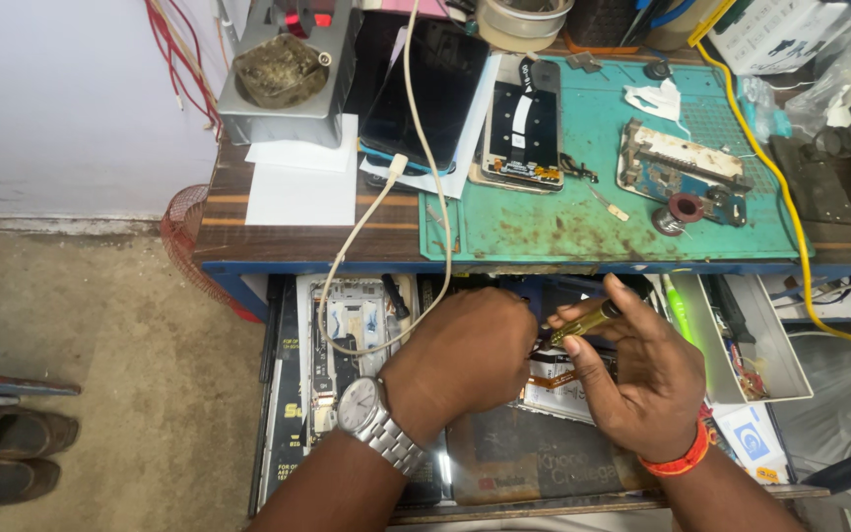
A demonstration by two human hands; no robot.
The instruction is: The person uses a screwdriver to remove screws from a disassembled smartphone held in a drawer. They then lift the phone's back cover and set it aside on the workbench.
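My left hand (465, 355), with a metal wristwatch (364, 409) on its wrist, is curled over something in the open drawer (278, 414); what its fingers hold is hidden. My right hand (632, 374), wearing an orange wristband (682, 458), grips a small yellow-handled screwdriver (583, 321) whose tip points toward my left hand. Beneath both hands lie an opened phone frame (347, 340) and a white part with an orange flex cable (554, 389).
The workbench holds a green repair mat (583, 212), a disassembled phone (522, 123), a dark phone (425, 89) with a beige cable (416, 167), a metal clamp jig (687, 167) and a yellow cable (790, 207). A white parts tray (751, 340) sits right. Shoes (12, 448) rest on the floor.
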